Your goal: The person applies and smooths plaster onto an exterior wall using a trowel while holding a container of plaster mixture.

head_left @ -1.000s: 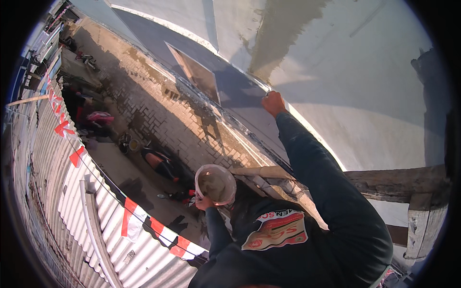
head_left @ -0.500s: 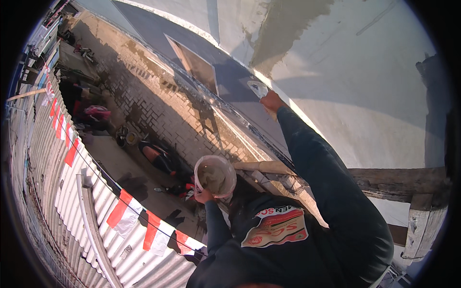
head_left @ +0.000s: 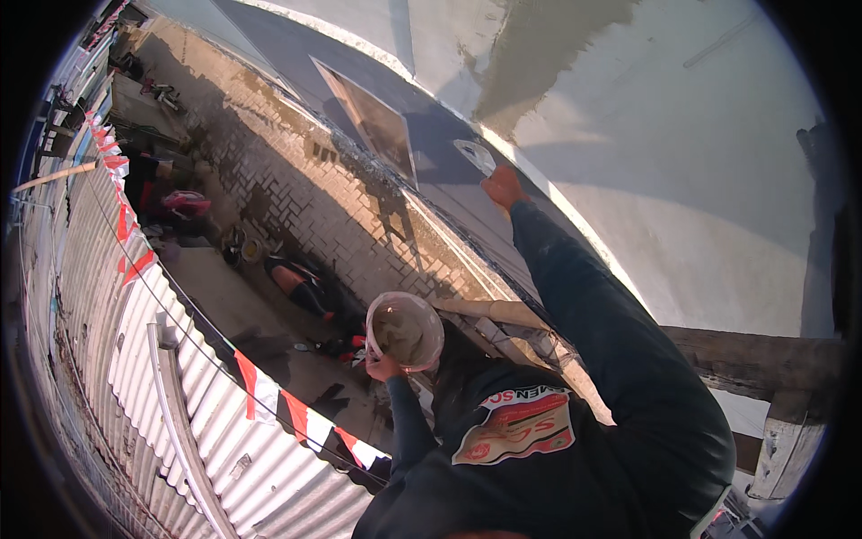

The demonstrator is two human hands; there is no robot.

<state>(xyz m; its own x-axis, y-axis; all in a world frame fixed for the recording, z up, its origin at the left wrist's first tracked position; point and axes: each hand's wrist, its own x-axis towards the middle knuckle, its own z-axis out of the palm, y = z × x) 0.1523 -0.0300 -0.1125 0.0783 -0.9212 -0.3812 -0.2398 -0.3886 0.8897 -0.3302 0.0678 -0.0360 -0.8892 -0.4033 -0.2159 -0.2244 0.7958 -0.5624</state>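
My left hand (head_left: 385,366) is closed on the near rim of a pale, translucent plastic bucket (head_left: 433,339). Wet grey mortar (head_left: 398,332) lies in the bottom of that bucket. Farther up and to the right, my right arm reaches out, and my right hand (head_left: 505,187) is wrapped round a small trowel (head_left: 473,156) with a pale, shiny blade. The handle is hidden in my fist. Beside the blade runs the rough light edge of a plastered wall (head_left: 664,216); whether blade and wall touch, I cannot tell. Darker damp plaster (head_left: 548,54) covers part of the wall above.
Far below runs a brick-paved lane (head_left: 269,171) with a parked motorbike (head_left: 301,287). Corrugated metal roofing (head_left: 171,386) fills the left, with red and white flags (head_left: 296,413) strung along its edge. A bamboo pole (head_left: 494,311) and a wooden beam (head_left: 745,359) are close to me.
My right hand and the trowel have shifted slightly up and left, away from the wall edge. My left hand keeps hold of the bucket. The flags have swung.
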